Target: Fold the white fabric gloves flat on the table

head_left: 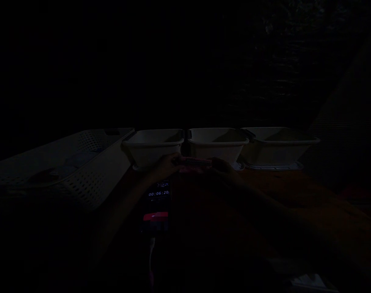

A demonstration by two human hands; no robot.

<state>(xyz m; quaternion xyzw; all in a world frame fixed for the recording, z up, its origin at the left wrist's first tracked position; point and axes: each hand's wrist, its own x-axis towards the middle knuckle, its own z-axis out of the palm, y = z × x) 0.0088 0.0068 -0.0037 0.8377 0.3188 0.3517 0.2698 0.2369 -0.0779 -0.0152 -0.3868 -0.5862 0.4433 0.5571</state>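
The scene is very dark. Between my two hands is a flat pinkish-red item with a speckled dark band; its kind cannot be made out. My left hand grips its left end, fingers closed. At the other end, my right hand is closed on it too, mostly in shadow. The item is held up in front of the middle white bin. Below my left wrist lies a lit phone showing a timer at 00:06:20, with a pale cable running from its lower end.
A left white bin and a right white bin flank the middle one along the back of the wooden table. A large perforated white basket at left holds dim, unclear contents. Something pale lies at the lower right.
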